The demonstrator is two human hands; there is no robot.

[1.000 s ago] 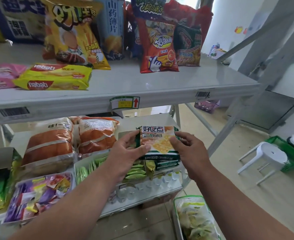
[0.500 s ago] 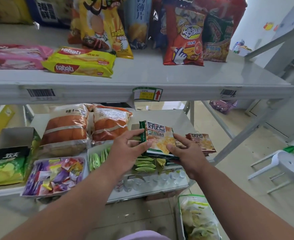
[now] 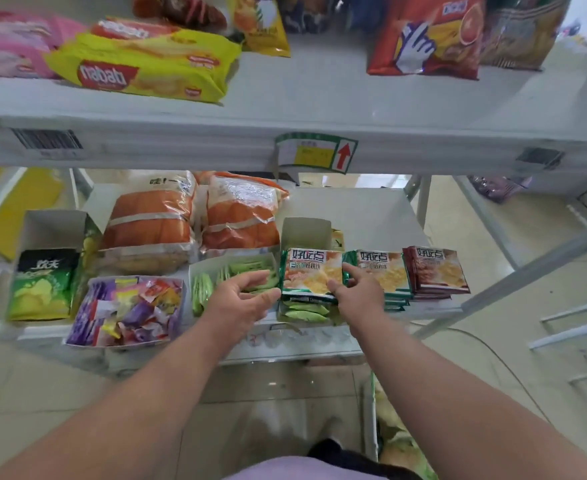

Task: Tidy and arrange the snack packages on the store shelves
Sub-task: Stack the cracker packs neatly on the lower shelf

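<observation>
Upper shelf (image 3: 319, 98): flat pale metal slab, barcode stickers and a price tag with a red arrow (image 3: 316, 152) on its front lip. Lower shelf (image 3: 364, 209): same smooth metal. Two puffy clear-film bread bags (image 3: 195, 220), orange loaves, crinkly and glossy, at the back of the lower shelf. Yellow nabati wafer pack (image 3: 146, 65), long pillow shape, lying flat on the upper shelf. Open cardboard tray of mixed foil candies (image 3: 129, 310), purple/yellow/red, front left. Three square glossy biscuit-packet stacks in a row, front right of the lower shelf: green-edged stack (image 3: 311, 275), second green stack (image 3: 382, 273) just beside it, dark red stack (image 3: 435, 270) at the right end. Left hand (image 3: 241, 301) loose, fingers half curled, holding nothing, just left of the first green stack. Right hand (image 3: 359, 289): index finger extended, thumb and fingertip resting on the first stack's top packet, no closed grasp
</observation>
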